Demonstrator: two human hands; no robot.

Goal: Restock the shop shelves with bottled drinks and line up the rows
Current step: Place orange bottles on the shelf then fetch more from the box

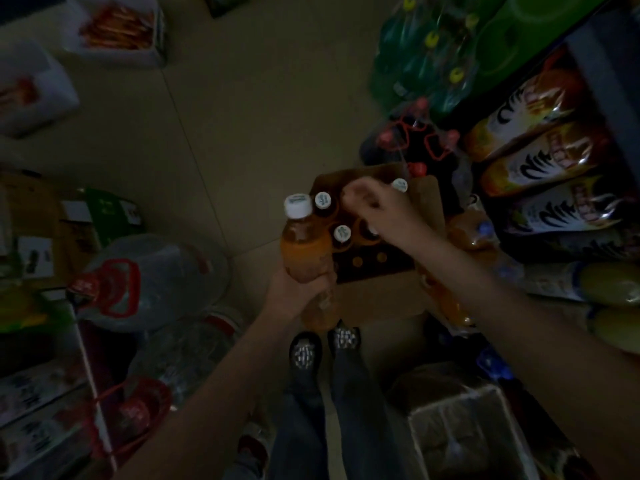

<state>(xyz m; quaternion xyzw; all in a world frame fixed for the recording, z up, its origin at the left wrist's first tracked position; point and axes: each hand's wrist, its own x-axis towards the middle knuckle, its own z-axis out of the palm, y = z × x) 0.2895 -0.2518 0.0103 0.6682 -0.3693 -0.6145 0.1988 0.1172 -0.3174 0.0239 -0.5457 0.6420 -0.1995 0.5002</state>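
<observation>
The left hand (294, 292) grips an orange bottle (303, 247) ready for shelving, while the right hand's (384, 213) blurred fingers (353, 197), grasp unclear, reach into the carton (381, 299) below.

Left hand (294, 292) gripping; right hand (377, 209) reaching, curled.

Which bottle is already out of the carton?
Find the open cardboard carton on the floor ahead of the person's shoes. At its left edge, the left hand grips an orange drink bottle. Unlike the white-capped bottles still in the carton, its whole body shows.
</observation>
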